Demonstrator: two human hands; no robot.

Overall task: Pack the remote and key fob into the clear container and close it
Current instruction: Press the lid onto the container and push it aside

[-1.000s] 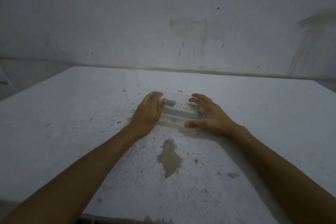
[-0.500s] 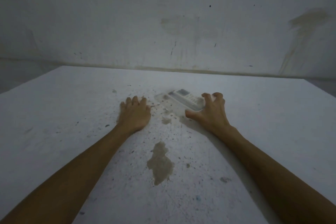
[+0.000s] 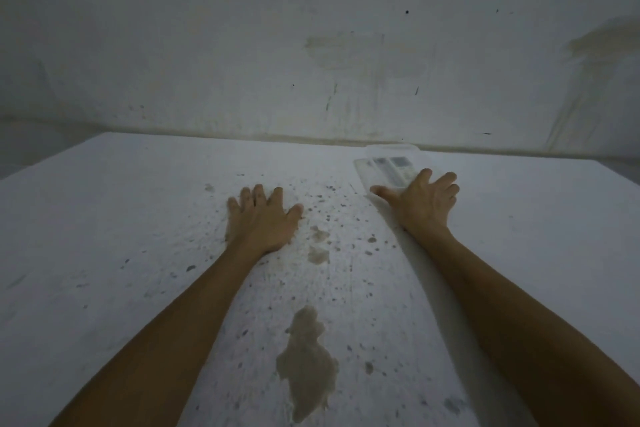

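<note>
Head view: both bare arms stretch forward over the white, speckled surface [image 3: 104, 225]. The left hand [image 3: 261, 222] lies flat, palm down, fingers together and thumb out, its grip open and holding nothing; it rests on bare surface, well apart from the container. The right hand [image 3: 420, 199] sits further out and to the right, fingers spread wide, the thumb pointing left along the near edge of the clear container [image 3: 381, 170]; this grip is open too, resting against the box rather than wrapped around it. The container stands near the far edge of the surface, close to the stained wall [image 3: 311, 28], and it is blurred. Through the clear plastic the remote [image 3: 393, 166] shows, pale with darker panels at its far end. The key fob cannot be made out. A brownish stain [image 3: 306, 362] marks the surface between the two forearms, with smaller blotches nearer the left hand
</note>
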